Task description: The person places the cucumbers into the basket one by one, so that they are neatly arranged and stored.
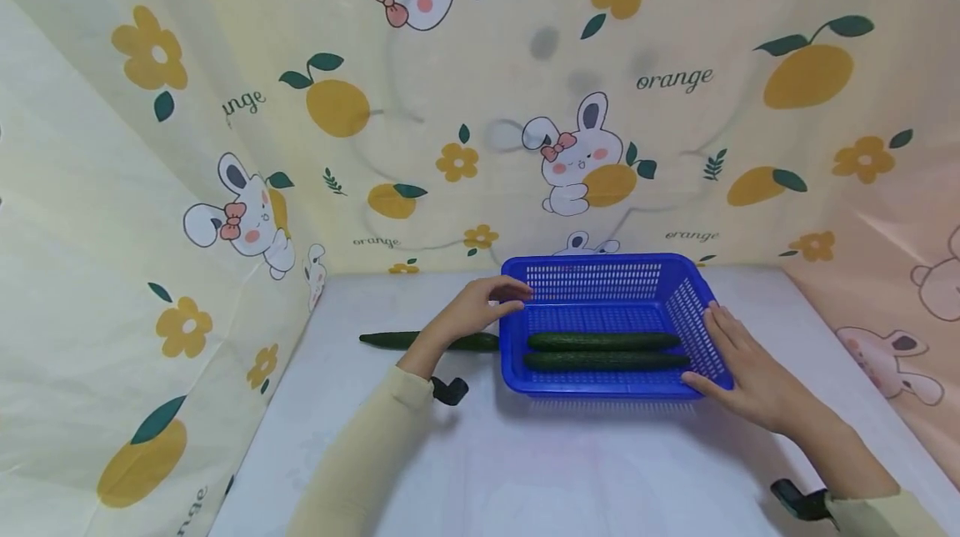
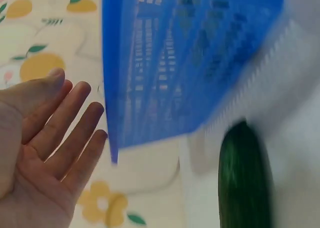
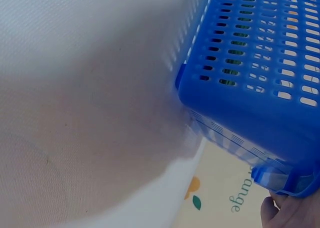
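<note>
A blue plastic basket [image 1: 600, 393] with slotted walls stands on the white table, and two cucumbers [image 1: 603, 342] lie side by side in it. My left hand [image 1: 471, 308] is at the basket's left rim, its fingers relaxed and holding nothing. In the left wrist view that hand's fingertips are right beside the basket wall [image 2: 150, 88]. A third cucumber [image 1: 390, 340] lies on the table left of the basket, partly hidden by my left wrist. My right hand [image 1: 750, 378] rests on the basket's right rim with fingers extended, thumb spread toward the front corner.
The white table [image 1: 525, 470] runs out in front of the basket. Behind it hangs a cream curtain [image 1: 487, 87] printed with rabbits, oranges and flowers, which continues on the left and right sides. A dark band piece [image 1: 450, 391] sits at my left wrist.
</note>
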Demonstrator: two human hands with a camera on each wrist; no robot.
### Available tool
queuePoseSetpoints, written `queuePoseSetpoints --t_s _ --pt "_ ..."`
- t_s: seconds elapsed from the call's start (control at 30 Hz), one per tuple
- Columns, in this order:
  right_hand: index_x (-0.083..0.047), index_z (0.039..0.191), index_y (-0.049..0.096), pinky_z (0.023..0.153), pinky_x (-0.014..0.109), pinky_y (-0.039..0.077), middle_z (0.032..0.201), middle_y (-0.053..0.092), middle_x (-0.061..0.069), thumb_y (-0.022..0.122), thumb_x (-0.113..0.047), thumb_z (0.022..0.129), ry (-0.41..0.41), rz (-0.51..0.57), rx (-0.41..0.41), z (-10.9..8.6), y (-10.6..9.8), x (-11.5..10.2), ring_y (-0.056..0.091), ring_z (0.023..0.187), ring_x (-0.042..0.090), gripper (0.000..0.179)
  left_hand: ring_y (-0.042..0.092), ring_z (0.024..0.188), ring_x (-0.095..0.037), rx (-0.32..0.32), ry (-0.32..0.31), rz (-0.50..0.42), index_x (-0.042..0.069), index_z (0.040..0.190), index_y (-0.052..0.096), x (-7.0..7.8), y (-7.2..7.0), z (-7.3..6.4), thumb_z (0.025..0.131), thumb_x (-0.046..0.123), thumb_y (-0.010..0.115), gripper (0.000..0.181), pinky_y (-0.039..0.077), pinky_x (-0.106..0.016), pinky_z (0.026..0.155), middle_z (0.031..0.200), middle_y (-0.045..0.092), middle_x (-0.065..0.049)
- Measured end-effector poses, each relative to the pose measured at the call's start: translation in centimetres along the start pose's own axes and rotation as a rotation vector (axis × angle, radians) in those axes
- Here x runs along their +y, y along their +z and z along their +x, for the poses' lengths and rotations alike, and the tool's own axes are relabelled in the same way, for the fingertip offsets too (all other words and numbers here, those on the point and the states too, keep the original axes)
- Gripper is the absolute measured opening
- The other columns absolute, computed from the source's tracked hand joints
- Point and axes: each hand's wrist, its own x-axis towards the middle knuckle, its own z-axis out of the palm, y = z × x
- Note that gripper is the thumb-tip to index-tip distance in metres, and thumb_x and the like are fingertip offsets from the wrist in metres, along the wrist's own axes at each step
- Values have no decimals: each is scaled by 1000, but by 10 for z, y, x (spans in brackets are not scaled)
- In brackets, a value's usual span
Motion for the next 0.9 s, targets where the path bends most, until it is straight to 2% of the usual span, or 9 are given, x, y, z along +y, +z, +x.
queuePoseSetpoints --t_s 0.13,0.27,0.47,0.6,0.77,0.9 --pt "1 170 8 125 73 12 178 3 26 70 -53 100 -10 -7 19 0 0 -1 -3 166 40 108 66 130 -18 37 -29 19 10 140 68 -11 -18 -16 109 26 67 35 51 -41 115 135 73 0" --pt "2 170 10 125 72 11 177 4 27 70 -52 100 -17 1 19 0 0 -2 -3 166 40 107 64 133 -23 57 -64 25 9 142 67 -22 -30 -32 108 28 69 39 49 -45 117 139 71 -3" --pt "3 169 11 125 72 11 177 5 28 69 -53 100 -10 -2 13 0 0 -3 -3 165 41 107 62 135 -24 55 -80 100 14 142 67 -39 -44 -53 105 32 73 42 48 -45 118 142 69 -1" --pt "3 169 10 124 74 12 177 4 28 69 -53 100 -4 -11 11 1 0 -3 -4 165 40 107 62 135 -25 52 -75 119 11 141 68 -53 -52 -67 104 28 75 41 47 -44 119 141 70 -4" --pt "3 170 9 122 76 15 177 4 29 69 -54 100 9 -3 -3 1 0 -3 -4 165 41 108 61 136 -27 50 -133 124 14 140 69 -72 -58 -89 103 29 76 41 46 -49 119 141 70 -4" --pt "3 170 10 124 74 14 177 4 29 69 -53 100 3 -3 1 1 0 -3 -3 165 41 107 59 138 -32 69 -176 148 11 142 67 -88 -65 -108 101 30 78 46 43 -59 119 141 69 -4"
